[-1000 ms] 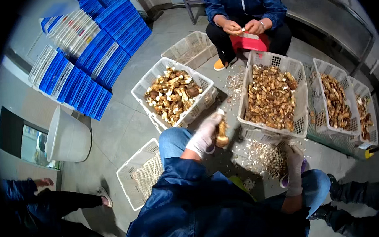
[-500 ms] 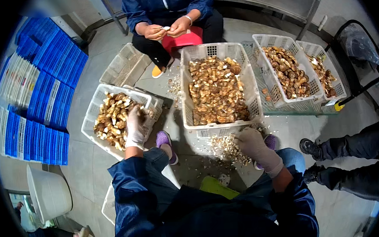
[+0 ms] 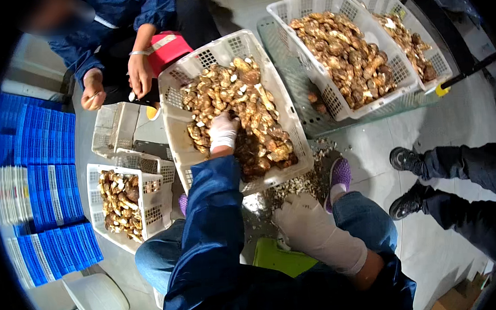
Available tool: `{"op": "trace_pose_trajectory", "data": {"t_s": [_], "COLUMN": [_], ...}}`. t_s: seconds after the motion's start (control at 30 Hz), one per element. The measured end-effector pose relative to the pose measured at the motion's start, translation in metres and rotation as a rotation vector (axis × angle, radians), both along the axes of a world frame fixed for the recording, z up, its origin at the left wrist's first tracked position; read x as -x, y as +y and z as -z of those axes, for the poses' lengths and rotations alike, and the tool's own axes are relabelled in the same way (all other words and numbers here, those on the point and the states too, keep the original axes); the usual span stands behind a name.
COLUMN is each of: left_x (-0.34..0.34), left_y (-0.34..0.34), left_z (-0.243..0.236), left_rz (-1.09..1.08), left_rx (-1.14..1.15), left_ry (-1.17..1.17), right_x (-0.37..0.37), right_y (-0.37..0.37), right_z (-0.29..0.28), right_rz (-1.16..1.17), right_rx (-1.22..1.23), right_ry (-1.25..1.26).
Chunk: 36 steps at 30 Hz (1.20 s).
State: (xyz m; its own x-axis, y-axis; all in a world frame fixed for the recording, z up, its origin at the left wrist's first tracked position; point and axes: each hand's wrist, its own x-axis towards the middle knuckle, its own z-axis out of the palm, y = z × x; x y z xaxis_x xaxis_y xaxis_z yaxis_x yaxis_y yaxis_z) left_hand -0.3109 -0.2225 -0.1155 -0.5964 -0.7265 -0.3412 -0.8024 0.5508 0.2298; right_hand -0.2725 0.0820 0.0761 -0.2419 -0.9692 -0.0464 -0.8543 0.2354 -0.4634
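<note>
My left hand (image 3: 224, 130), in a white glove, reaches into the middle white crate (image 3: 175, 145) of brown mushrooms (image 3: 270, 148). Its fingers are curled down around a dark-capped mushroom (image 3: 233, 115), partly hidden among the others. My right hand (image 3: 302, 217), also gloved, hangs low in front of that crate, above pale trimmings (image 3: 295, 189) on the floor. Its fingers are folded in, and whatever they hold is hidden from view. To the left, a smaller white crate (image 3: 149, 218) holds mushrooms with pale stems (image 3: 121, 205).
Two more crates of mushrooms (image 3: 344, 64) stand at the far right on a greenish platform (image 3: 314, 131). A co-worker (image 3: 134, 65) sits across on a red stool (image 3: 167, 49). Blue stacked crates (image 3: 54, 189) line the left. Another person's shoes (image 3: 404, 162) are at right.
My left hand has left the smaller left crate and moved right into the middle crate's mushrooms. The view has turned and shifted closer to the crates. My right hand stays low, fingers folded.
</note>
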Motion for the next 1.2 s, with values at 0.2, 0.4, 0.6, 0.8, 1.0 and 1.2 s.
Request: {"op": "trace_pose_trajectory", "data": {"t_s": [0.2,0.4,0.6,0.8,1.0,1.2], "left_x": [-0.069,-0.174,-0.25,-0.277,-0.279,-0.281], "left_y": [0.02,0.134,0.22,0.231,0.228,0.225], "left_z": [-0.057,-0.136,-0.128,-0.113,-0.123,-0.109], "left_rz": [-0.387,-0.602,-0.527,-0.453,-0.533,-0.69], "left_rx": [-0.898,-1.398,-1.179,-1.099,-1.374,-1.559], "left_ry": [0.745,1.013,0.987,0.972,0.975,1.004], "right_x": [0.009,-0.001,-0.061,-0.074,-0.088,-0.112], "right_y": [0.001,-0.008,0.005,0.007,0.004,0.002], "right_z": [0.008,-0.006,0.045,0.107,0.1,0.079], "right_rz": [-0.052,0.258,0.322,0.583,0.373,0.353], "right_rx": [0.147,-0.12,0.47,0.436,0.59,0.635], "right_ry": [0.239,-0.055,-0.245,-0.456,-0.445,-0.549]}}
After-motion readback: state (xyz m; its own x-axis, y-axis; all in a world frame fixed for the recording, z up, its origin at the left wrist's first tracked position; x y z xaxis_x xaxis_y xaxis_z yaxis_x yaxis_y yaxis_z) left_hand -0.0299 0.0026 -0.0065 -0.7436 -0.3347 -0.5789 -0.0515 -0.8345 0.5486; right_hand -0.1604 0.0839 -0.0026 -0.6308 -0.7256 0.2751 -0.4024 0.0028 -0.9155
